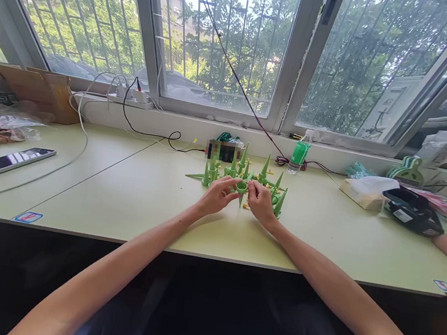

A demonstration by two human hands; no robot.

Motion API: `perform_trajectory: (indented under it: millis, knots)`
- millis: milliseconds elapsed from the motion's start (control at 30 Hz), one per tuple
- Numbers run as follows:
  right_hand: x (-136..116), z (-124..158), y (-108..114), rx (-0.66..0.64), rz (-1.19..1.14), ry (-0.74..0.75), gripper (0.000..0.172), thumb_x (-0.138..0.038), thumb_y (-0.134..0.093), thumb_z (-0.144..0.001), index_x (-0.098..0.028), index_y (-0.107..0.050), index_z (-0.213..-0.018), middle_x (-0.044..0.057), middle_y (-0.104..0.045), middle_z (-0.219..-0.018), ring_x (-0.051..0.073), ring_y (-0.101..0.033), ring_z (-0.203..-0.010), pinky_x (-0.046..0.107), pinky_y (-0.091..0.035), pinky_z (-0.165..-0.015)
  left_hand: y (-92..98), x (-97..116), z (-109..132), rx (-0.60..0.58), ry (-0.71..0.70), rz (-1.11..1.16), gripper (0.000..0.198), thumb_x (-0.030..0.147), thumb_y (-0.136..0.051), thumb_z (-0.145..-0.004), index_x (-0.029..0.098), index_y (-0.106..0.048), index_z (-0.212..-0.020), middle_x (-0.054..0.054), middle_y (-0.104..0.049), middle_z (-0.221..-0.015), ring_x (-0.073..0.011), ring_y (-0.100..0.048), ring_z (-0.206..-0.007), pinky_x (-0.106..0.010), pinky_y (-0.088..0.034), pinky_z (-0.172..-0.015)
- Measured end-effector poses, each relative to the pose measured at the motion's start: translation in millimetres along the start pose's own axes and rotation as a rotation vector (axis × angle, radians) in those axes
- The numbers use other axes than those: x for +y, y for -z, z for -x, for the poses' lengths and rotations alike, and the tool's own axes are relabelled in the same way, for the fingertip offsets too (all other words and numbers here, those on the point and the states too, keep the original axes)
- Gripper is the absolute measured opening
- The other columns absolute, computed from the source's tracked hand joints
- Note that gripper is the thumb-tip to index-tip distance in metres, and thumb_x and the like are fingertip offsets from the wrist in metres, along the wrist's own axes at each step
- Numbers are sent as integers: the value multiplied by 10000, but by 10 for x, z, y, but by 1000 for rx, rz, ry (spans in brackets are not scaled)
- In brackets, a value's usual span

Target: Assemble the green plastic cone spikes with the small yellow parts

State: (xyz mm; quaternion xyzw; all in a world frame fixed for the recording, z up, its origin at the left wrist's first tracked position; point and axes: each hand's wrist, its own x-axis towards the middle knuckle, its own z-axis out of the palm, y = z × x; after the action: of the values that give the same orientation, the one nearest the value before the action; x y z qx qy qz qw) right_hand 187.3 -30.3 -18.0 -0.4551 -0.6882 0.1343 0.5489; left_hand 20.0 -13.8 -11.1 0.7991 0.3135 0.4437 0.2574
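The pale counter runs across under the windows, and the person's forearms reach in over its near edge from both sides. Just beyond where they meet, green spiked parts stand and lie in a loose group, many with tips upward, one on the left lying flat and pointing outward. The group spreads behind both hands and around to the right, so its nearest upright spikes are just beside the right hand; the left hand has parts beyond it.

Between the two hands, in front of the group, is one green cup-ended piece. Its round mouth faces up toward the person, and its long axis seems to run downward to a point below the fingers. The left hand grasps it from the left, thumb and forefinger around the cup. The right hand is curled with fingertips pinched at the rim's right side; whether they grip the rim or something tiny, I cannot tell. Smallest, a yellow bit shows beneath the right hand.
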Motion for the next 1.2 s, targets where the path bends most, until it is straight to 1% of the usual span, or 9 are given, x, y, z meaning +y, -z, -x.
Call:
perform_trajectory:
  millis: [300,433,533,633,733,833,900,1033,1200]
  knots:
    - [32,0,-27,-13,13,-12,384,-415,-377,-951,-213,-416,-626,-24,-425,-523,124,-368,-483,269,-266,-511,52,16,-13,-26,-63,-151,307,345,-617,-844,269,-681,-1135,-32,-511,-872,-117,-449,-665,-218,-407,-598]
    - [12,17,-29,13,-11,-30,364,-438,-382,-959,-210,-471,-690,-26,-438,-536,127,-398,-484,263,-289,-507,19,-14,-20,-8,-54,-140,363,309,-600,-852,242,-606,-1208,-27,-539,-897,-80,-434,-576,-218,-409,-575]
    - [4,30,-25,31,-68,-54,352,-467,-373,-964,-214,-470,-739,-39,-424,-535,118,-402,-453,251,-303,-486,-15,-47,-42,22,59,-6,388,346,-600,-851,212,-517,-1205,-9,-565,-863,-42,-423,-474,-203,-392,-515]
    - [1,39,-14,33,-96,-42,352,-475,-370,-967,-215,-454,-747,-43,-423,-545,110,-408,-449,243,-310,-482,-21,-56,-70,-10,246,252,360,516,-505,-884,182,-493,-1017,6,-565,-730,-59,-448,-413,-190,-336,-409]
    - [-14,43,-8,9,-100,-15,347,-463,-369,-970,-211,-468,-753,-45,-418,-548,107,-394,-458,241,-310,-490,-1,-21,-80,-137,429,478,502,660,-431,-861,161,-476,-836,-25,-578,-678,-92,-492,-426,-208,-349,-376]
    - [-35,47,-11,-25,-111,4,337,-450,-380,-966,-205,-489,-762,-37,-445,-577,106,-401,-485,238,-325,-507,18,25,-68,-291,524,582,585,712,-463,-816,129,-516,-798,-75,-616,-748,-91,-523,-477,-212,-381,-397]
    - [-40,49,-18,-47,-122,2,333,-447,-389,-962,-202,-493,-761,-31,-470,-603,105,-421,-501,235,-339,-518,25,41,-57,-330,538,611,595,705,-498,-803,113,-554,-833,-82,-621,-790,-83,-529,-497,-208,-388,-405]
    - [-20,50,-27,-69,-103,13,334,-440,-397,-960,-201,-482,-743,-31,-482,-604,104,-423,-511,236,-339,-533,36,33,-42,-319,506,621,535,646,-545,-818,120,-579,-914,-54,-603,-793,-72,-530,-517,-196,-395,-421]
    - [9,42,-26,-65,-50,22,348,-423,-377,-967,-204,-448,-706,-36,-452,-564,110,-394,-508,246,-311,-537,32,-5,-18,-290,430,516,476,576,-625,-798,147,-540,-985,5,-541,-694,-84,-533,-524,-190,-403,-421]
